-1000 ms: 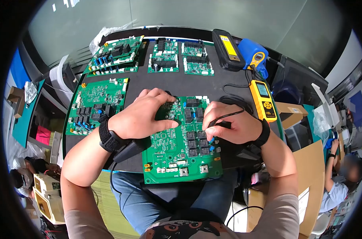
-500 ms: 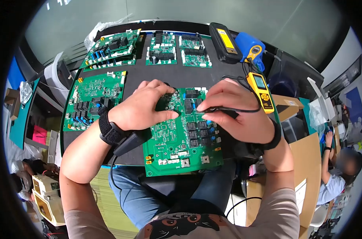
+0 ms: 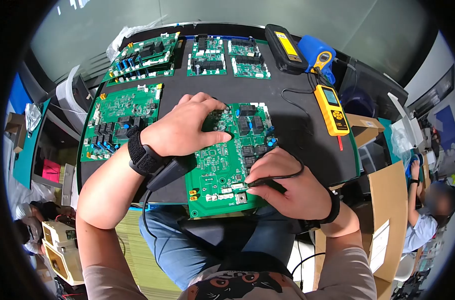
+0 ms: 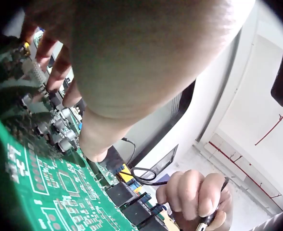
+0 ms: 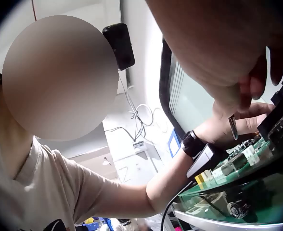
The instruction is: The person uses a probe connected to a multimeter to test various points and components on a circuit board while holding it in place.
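A large green circuit board (image 3: pixel 212 162) lies in front of me, its near edge close to my lap. My left hand (image 3: pixel 185 127) rests over its upper left part, thumb and fingers spread apart on the components. In my right hand (image 3: pixel 290 187) I pinch a thin probe with a metal tip (image 5: pixel 234 127) and a black cable. That hand is low over the board's right side, beside the white connectors (image 3: pixel 232 188), and covers some of the black relays (image 3: pixel 249 151). The probe's tip points down at the board.
A yellow handheld meter (image 3: pixel 331 110) lies at the right, near a black case (image 3: pixel 286 50) and a blue-and-yellow device (image 3: pixel 317 55). Another large board (image 3: pixel 125 120) lies at the left, with stacked boards (image 3: pixel 142 57) behind it. Several small boards (image 3: pixel 206 55) sit at the back.
My right hand has moved with the probe from the relays on the board's right side toward me, down to the white connectors. My left hand stays on the board.
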